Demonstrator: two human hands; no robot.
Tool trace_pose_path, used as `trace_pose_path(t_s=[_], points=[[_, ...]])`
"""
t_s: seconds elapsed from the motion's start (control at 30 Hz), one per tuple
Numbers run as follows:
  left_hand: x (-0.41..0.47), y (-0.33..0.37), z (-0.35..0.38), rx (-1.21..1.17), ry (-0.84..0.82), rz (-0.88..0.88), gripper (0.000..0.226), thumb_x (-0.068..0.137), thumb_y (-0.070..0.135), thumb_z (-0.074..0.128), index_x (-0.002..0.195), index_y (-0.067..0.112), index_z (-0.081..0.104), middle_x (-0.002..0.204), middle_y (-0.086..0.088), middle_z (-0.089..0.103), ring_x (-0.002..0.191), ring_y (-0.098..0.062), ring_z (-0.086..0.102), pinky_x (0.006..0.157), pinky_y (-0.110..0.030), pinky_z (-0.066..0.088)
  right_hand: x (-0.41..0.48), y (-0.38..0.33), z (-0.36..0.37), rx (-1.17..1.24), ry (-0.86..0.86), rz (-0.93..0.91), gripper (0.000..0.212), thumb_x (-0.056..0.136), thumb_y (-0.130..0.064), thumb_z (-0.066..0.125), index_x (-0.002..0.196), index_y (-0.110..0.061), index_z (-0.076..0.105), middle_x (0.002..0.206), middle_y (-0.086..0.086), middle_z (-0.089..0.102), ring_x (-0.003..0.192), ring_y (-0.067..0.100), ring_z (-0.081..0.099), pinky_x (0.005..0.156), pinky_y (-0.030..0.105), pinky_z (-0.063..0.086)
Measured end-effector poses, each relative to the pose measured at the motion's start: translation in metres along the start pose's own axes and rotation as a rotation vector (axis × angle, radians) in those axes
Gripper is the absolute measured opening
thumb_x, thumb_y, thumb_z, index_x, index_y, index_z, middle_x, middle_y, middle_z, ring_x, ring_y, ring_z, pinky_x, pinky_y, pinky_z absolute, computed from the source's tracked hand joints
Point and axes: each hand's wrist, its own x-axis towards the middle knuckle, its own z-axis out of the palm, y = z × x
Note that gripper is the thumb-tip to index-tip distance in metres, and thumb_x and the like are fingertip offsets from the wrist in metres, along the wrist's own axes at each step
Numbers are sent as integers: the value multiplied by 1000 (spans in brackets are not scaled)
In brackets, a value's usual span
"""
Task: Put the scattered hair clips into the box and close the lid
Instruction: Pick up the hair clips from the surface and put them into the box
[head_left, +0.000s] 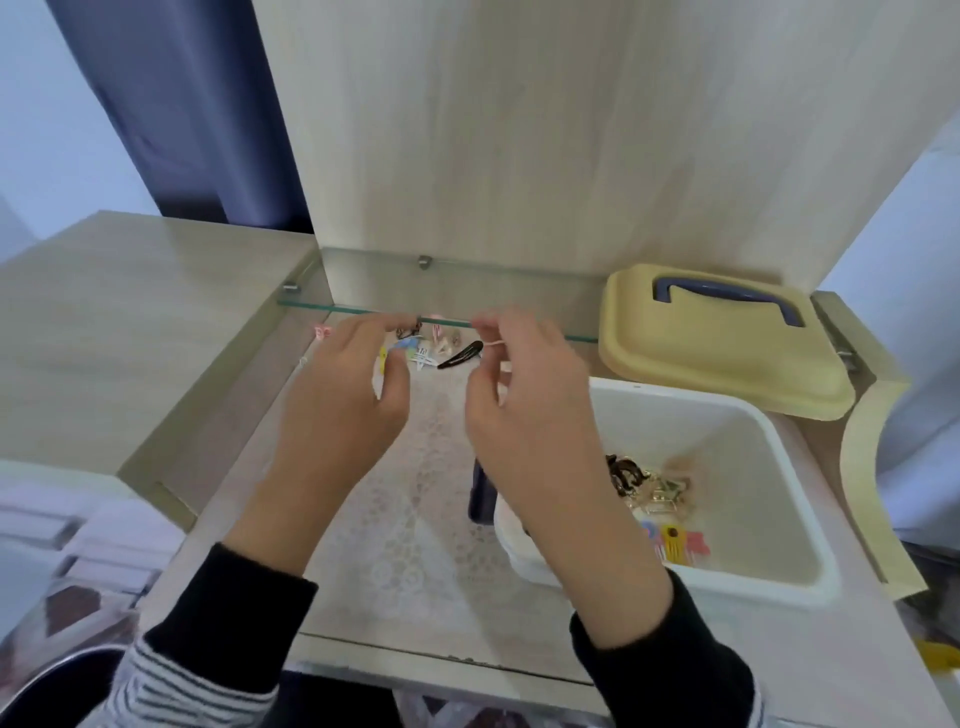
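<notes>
A cluster of small hair clips (434, 349) lies on the lace mat under the glass shelf, among them a long black clip (461, 356) and a pink clip (322, 331) off to the left. My left hand (353, 384) pinches coloured clips (402, 349) at that cluster. My right hand (524, 400) hovers beside it and pinches a thin pink clip (493, 343). The white box (779, 577) stands at the right, lid off, with several clips (657, 501) inside. Its yellow lid (727, 353) with a blue handle lies behind the box.
A glass shelf edge (337, 307) runs just above the clips. A raised wooden panel (519, 130) stands behind. A dark object (480, 493) sits by the box's left wall, partly hidden by my right wrist. A lower wooden desktop (130, 322) spreads left.
</notes>
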Motion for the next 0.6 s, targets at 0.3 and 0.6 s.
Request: trace_pose_path(t_s=[0.3, 0.6], points=[[-29, -87, 15, 105, -244, -330, 38, 91, 18, 49, 127, 7, 54, 133, -13, 52, 122, -30, 49, 96, -39, 42, -22, -1, 101, -211, -291, 120, 55, 86, -25, 23, 132, -4, 45, 128, 13, 44, 110, 29, 47, 87, 34, 42], [-30, -119, 40, 282, -289, -336, 46, 90, 20, 53, 130, -1, 45, 133, -21, 44, 117, -40, 47, 90, -45, 46, -15, 59, 165, -579, -301, 138, 56, 70, -10, 68, 125, -8, 59, 119, 10, 61, 96, 31, 59, 73, 37, 48]])
